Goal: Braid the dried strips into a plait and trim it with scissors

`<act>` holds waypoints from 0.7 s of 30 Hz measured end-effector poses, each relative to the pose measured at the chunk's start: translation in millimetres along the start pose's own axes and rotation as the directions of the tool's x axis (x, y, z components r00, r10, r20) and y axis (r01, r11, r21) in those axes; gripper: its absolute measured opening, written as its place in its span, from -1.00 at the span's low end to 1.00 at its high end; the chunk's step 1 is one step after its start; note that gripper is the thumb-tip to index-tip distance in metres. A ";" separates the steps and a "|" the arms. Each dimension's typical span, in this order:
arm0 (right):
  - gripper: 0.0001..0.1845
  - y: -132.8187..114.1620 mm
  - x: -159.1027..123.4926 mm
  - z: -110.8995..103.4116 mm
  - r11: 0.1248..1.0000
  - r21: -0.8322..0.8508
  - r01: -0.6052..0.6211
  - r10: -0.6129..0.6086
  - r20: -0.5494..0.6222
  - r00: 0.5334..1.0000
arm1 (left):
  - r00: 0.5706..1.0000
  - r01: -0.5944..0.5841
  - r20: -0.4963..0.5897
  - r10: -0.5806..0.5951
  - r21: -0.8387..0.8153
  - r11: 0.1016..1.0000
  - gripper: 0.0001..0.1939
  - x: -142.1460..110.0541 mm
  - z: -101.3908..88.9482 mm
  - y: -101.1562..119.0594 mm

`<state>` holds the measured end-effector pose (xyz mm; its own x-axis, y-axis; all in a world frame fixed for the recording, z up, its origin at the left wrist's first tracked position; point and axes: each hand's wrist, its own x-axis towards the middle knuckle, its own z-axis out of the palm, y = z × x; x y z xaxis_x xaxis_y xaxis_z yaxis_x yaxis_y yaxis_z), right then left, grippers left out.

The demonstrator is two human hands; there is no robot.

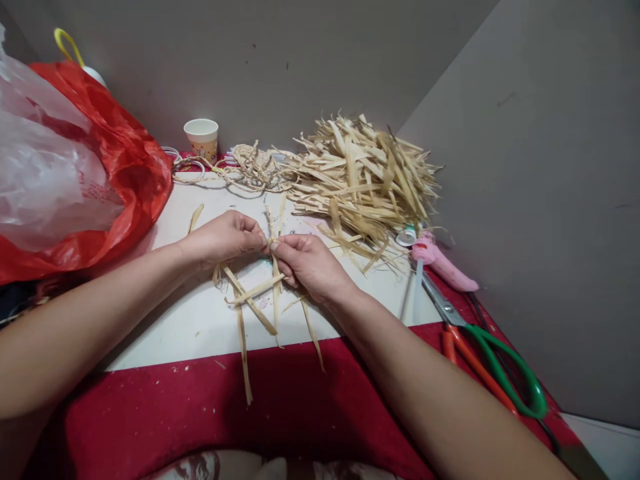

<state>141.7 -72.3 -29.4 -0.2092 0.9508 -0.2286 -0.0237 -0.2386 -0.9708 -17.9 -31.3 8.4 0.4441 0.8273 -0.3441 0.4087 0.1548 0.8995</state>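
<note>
Both hands meet over the white board, pinching pale dried straw strips [276,293] at one crossing point. My left hand [233,235] has thumb and fingers closed on the strips from the left. From the right, my right hand [307,263] pinches them, its thumb almost touching the left fingertips. A short twisted or braided length [271,219] sticks up beyond the fingers. Loose strip ends hang and cross below the hands, some reaching over the red cloth. The exact crossing is partly hidden by the fingertips.
A large heap of dried strips [365,173] lies behind on the right, beside coiled cord [255,167] and a paper cup [203,139]. Scissors [480,353] and a pink glue gun [440,260] lie at right. Red and clear plastic bags [135,160] fill the left. Grey walls enclose the back and right.
</note>
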 end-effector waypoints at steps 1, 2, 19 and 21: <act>-0.73 -0.2 0.0 0.1 1.000 0.001 -0.005 0.005 -0.001 1.000 | 1.000 -0.003 -0.002 0.003 0.011 1.000 -0.87 0.0 0.2 0.5; -0.75 -0.4 0.1 0.1 1.000 0.003 -0.012 0.012 0.001 1.000 | 1.000 -0.006 0.001 0.006 0.023 1.000 -0.87 -0.1 0.3 1.2; -0.85 -1.9 0.3 0.1 0.998 -0.012 -0.060 0.060 0.008 0.998 | 0.997 -0.075 0.035 0.068 0.299 0.951 -0.88 -1.0 -3.8 1.6; -0.83 -2.1 -0.2 -0.2 0.999 -0.022 -0.047 0.047 0.010 0.999 | 0.997 -0.076 0.037 0.068 0.312 0.947 -0.87 -1.6 -3.7 2.2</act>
<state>142.0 -72.0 -27.4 -0.2196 0.9364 -0.2737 0.0081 -0.2788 -0.9603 -20.7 -30.2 11.9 0.5001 0.8152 -0.2923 0.6022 -0.0847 0.7939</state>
